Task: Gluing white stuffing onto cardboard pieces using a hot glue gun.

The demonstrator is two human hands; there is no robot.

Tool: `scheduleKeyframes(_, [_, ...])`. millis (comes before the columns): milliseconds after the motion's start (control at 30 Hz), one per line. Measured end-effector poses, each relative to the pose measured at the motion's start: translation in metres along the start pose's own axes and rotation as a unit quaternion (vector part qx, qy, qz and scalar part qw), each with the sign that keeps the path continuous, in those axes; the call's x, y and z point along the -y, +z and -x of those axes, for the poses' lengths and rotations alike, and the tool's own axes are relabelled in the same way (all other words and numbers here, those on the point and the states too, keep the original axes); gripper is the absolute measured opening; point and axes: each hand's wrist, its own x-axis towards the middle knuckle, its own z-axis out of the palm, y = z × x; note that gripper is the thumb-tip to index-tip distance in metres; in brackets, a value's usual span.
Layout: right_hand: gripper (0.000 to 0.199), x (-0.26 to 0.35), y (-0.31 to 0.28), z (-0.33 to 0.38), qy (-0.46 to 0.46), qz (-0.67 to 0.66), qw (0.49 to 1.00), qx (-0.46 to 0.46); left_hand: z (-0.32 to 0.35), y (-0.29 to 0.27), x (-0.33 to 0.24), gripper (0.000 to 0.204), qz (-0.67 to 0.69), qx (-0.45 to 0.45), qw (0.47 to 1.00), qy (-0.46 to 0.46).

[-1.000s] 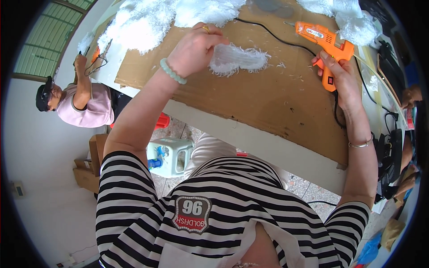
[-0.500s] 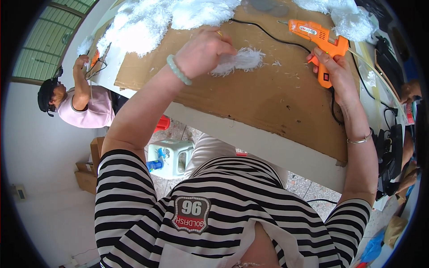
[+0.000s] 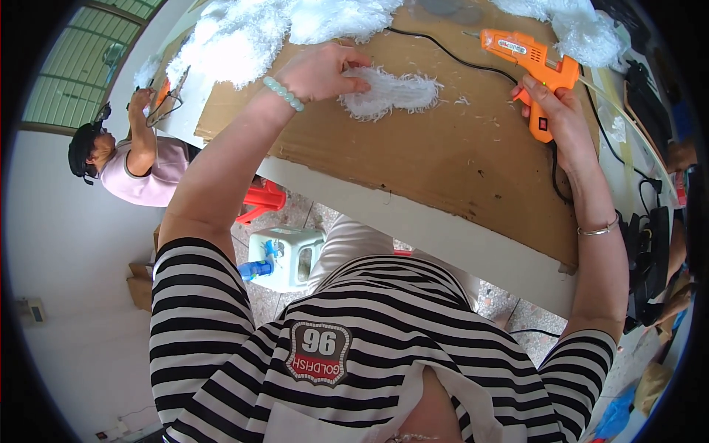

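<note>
My right hand (image 3: 555, 111) grips the handle of an orange glue gun (image 3: 526, 55), its nozzle pointing left. The gun is held above the right side of the cardboard sheet (image 3: 384, 162). At the far middle of the cardboard lies a strip of white fluffy material (image 3: 399, 94) with ragged, fringed edges. My left hand (image 3: 321, 72) is at the strip's left end, with the thumb and fingers closed around its edge.
Heaps of white fluff (image 3: 236, 40) lie at the far left, and another pile (image 3: 572, 29) at the far right. A black cord (image 3: 454, 63) crosses the cardboard. A co-worker (image 3: 140, 166) is at the left. Below the table edge stand a pale stool (image 3: 284, 258) and a red stool (image 3: 264, 199).
My left hand has shifted left along the fluffy strip, and its fingers have opened out a little. The strip now shows flatter and wider. My right hand still holds the glue gun.
</note>
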Motion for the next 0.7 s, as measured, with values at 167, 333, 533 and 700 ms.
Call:
scheduleKeyframes(167, [0.024,-0.001,-0.001,0.0,0.002,0.006,1.0,-0.003,-0.004,0.001,0.007,0.032,0.036,0.012,0.999,0.002])
scheduleKeyframes(333, [0.023,-0.001,-0.001,0.001,-0.009,-0.005,1.0,0.006,-0.006,-0.008,0.012,0.032,0.173,0.023,0.983,-0.064])
scheduleKeyframes(533, [0.023,-0.002,-0.001,0.0,-0.003,-0.009,1.0,0.006,-0.001,-0.003,0.002,0.038,0.024,0.016,1.0,0.01])
scheduleKeyframes(700, [0.022,-0.002,0.0,0.0,-0.012,-0.018,1.0,0.01,-0.003,-0.001,0.006,0.041,0.041,0.04,0.998,-0.011])
